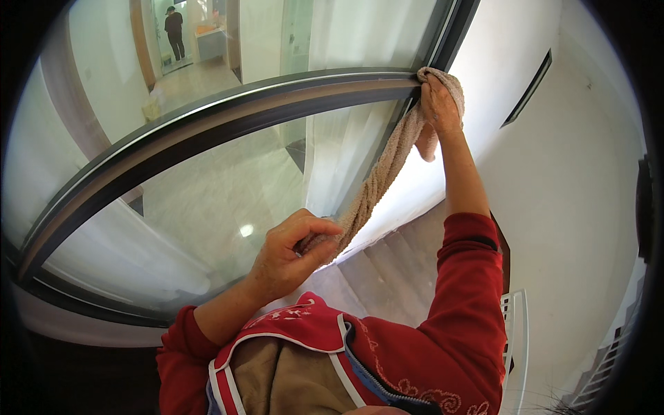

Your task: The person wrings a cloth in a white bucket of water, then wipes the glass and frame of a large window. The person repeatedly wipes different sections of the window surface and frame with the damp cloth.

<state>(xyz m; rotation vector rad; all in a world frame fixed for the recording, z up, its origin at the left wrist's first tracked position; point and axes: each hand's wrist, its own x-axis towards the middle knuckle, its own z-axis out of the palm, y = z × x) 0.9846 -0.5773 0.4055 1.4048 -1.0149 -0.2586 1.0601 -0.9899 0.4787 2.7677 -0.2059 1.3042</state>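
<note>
A beige terry towel (381, 174), loosely twisted lengthwise, stretches diagonally between my two hands. At its upper end my right hand (441, 106) has cloth wrapped over the fingers and presses it where the dark crossbar (249, 104) of a glazed frame meets the upright at the right. My left hand (293, 254) curls around the lower end, in front of the lower glass pane (223, 181). A short end of cloth hangs below my right wrist; the fingertips of my right hand are hidden by the towel.
Above the crossbar is an upper glass pane (275, 31), through which a person (174, 32) stands in a room beyond. A white wall (550, 171) runs along the right. Tiled floor (399, 264) lies below the towel, with a white metal rack (519, 321) at lower right.
</note>
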